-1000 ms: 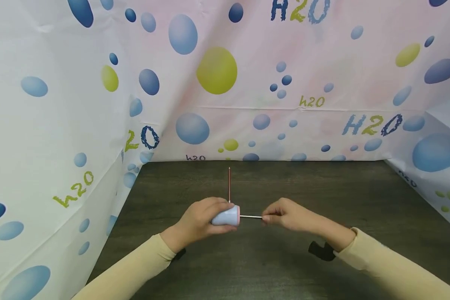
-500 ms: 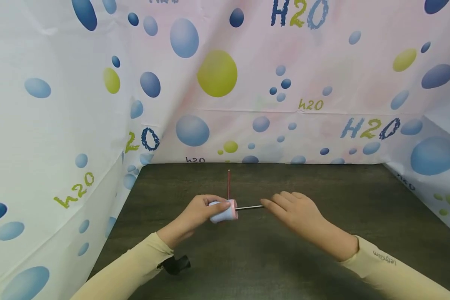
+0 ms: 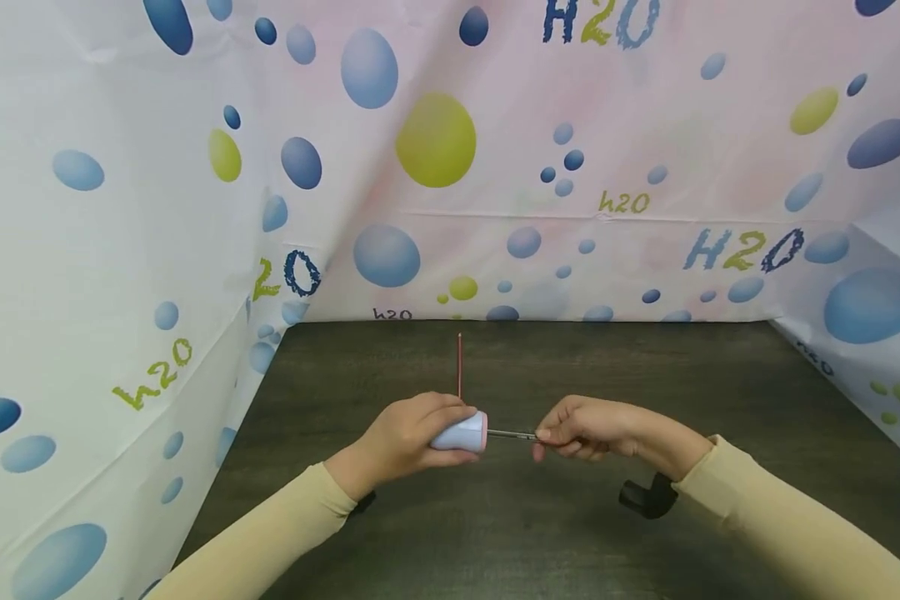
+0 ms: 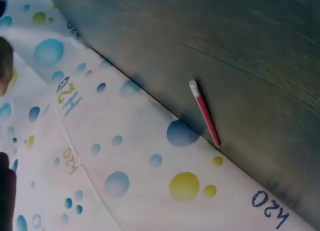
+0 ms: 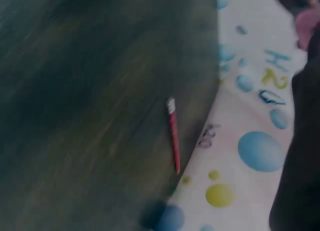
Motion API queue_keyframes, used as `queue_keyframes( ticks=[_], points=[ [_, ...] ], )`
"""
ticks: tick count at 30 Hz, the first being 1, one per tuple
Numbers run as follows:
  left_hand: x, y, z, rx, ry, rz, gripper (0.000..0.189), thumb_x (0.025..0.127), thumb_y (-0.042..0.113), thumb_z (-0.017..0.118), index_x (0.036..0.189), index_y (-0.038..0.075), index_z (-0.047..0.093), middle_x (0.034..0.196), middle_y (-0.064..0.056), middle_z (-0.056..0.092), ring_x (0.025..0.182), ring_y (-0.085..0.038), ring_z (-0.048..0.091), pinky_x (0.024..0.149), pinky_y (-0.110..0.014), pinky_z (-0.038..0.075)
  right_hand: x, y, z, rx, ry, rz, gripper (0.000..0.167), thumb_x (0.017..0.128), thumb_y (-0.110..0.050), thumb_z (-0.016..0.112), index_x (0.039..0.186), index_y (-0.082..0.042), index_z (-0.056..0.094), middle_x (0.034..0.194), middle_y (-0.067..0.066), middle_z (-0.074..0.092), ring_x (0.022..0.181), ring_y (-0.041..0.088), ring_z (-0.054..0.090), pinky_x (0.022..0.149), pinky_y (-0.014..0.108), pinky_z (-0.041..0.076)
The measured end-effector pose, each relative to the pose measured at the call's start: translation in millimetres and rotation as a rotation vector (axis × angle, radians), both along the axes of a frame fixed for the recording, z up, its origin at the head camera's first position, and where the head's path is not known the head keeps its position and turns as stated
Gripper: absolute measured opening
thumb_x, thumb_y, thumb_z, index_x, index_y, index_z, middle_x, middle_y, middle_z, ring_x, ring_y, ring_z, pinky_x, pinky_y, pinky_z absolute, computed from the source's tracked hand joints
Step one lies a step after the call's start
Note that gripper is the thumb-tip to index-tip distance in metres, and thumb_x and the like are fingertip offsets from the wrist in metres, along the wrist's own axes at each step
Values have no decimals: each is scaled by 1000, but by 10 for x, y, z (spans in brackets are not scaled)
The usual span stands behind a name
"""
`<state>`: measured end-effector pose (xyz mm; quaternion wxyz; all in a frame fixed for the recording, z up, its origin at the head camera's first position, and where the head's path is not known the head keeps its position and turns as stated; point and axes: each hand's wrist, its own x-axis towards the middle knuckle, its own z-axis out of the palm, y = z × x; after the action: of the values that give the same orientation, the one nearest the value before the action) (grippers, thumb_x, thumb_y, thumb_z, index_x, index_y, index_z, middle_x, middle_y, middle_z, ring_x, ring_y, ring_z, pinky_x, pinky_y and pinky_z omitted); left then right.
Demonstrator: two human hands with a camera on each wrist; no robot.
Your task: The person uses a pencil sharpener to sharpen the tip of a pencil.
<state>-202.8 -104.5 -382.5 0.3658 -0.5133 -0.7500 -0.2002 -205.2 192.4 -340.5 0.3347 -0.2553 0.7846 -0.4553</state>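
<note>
My left hand (image 3: 401, 433) grips a light blue pencil sharpener (image 3: 459, 434) with a pink end, lying sideways and pointing right. A thin dark pencil (image 3: 512, 434) runs from the pink end to my right hand (image 3: 596, 427), whose thumb and fingers pinch its outer end. The pencil's inner end is hidden in the sharpener. Beyond my left hand a red pencil (image 3: 460, 367) lies on the table. Both wrist views show that red pencil (image 4: 206, 116) with its pale end; in the right wrist view, part of the pink end (image 5: 306, 28) appears at the upper right corner.
The dark wood-look table (image 3: 540, 533) ends at a white backdrop (image 3: 495, 167) printed with blue and green dots, which rises at the back and both sides. A black wrist mount (image 3: 647, 497) sits below my right wrist.
My right hand turned over to knuckles up half a second ago and is now turned back, pinching the pencil. The left hand tilted the sharpener, then levelled it again. The red pencil stayed put.
</note>
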Motion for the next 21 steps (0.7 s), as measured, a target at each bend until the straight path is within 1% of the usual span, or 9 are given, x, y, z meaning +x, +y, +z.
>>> queue_keyframes(
  ticks=[2, 4, 9, 11, 13, 15, 17, 19, 21],
  points=[
    [11, -5, -10, 9, -90, -1, 59, 64, 27, 98, 109, 2, 70, 99, -8, 76, 83, -16, 72, 73, -23, 60, -23, 9, 1, 6, -58, -15, 37, 107, -19, 49, 114, 14, 66, 61, -7, 45, 45, 1, 24, 45, 21, 23],
    [42, -7, 12, 46, -388, 44, 50, 72, 24, 94, 111, 2, 71, 101, -10, 77, 80, -14, 69, 69, -21, 58, -8, -1, -7, 5, 143, -27, 36, 106, -21, 56, 120, 10, 65, 71, -5, 56, 51, 1, 34, 47, 22, 32],
    [23, 8, 121, 239, -1209, 201, 41, 91, 31, 77, 119, 2, 73, 106, -16, 75, 79, -13, 64, 68, -26, 55, 48, -58, -105, 30, 1202, 18, 22, 104, -24, 61, 109, -4, 69, 87, -2, 64, 69, 4, 56, 60, 20, 48],
    [-7, 9, 148, 283, -1409, 186, 45, 94, 36, 72, 121, 0, 72, 103, -15, 74, 78, -14, 65, 74, -34, 58, 35, -79, -164, 0, 1633, 21, 22, 108, -21, 54, 103, -6, 69, 84, -1, 64, 68, 7, 56, 57, 19, 47],
    [-20, 8, 157, 303, -1528, 151, 47, 96, 36, 70, 122, -3, 71, 101, -16, 73, 78, -15, 67, 79, -41, 60, 9, -114, -212, -69, 1903, -3, 34, 111, -21, 43, 97, -6, 70, 79, -1, 61, 62, 9, 53, 51, 18, 42],
    [-7, 12, 167, 301, -1556, 134, 46, 96, 33, 70, 123, -5, 70, 102, -17, 72, 77, -14, 67, 81, -44, 61, 3, -145, -243, -107, 1965, -27, 32, 110, -15, 44, 94, -6, 70, 77, -1, 61, 60, 10, 51, 46, 18, 37],
    [10, 11, 161, 268, -1448, 152, 42, 94, 28, 73, 122, -4, 71, 106, -20, 72, 78, -13, 65, 77, -39, 61, 12, -169, -259, -104, 1916, -49, 37, 111, -17, 43, 91, -7, 73, 72, -2, 60, 57, 8, 50, 43, 16, 32],
    [35, 3, 141, 222, -1241, 150, 40, 90, 24, 78, 120, -1, 72, 108, -20, 73, 79, -12, 64, 70, -29, 59, 47, -177, -244, -65, 1739, -52, 37, 110, -20, 47, 90, -7, 75, 71, -3, 63, 54, 3, 48, 44, 14, 31],
    [44, -15, 106, 127, -888, 111, 42, 83, 22, 86, 116, 1, 72, 106, -16, 75, 80, -13, 65, 67, -23, 56, 73, -162, -191, -27, 1356, -6, 34, 108, -21, 52, 95, -2, 77, 74, -2, 70, 52, -2, 43, 47, 14, 34]
  ],
)
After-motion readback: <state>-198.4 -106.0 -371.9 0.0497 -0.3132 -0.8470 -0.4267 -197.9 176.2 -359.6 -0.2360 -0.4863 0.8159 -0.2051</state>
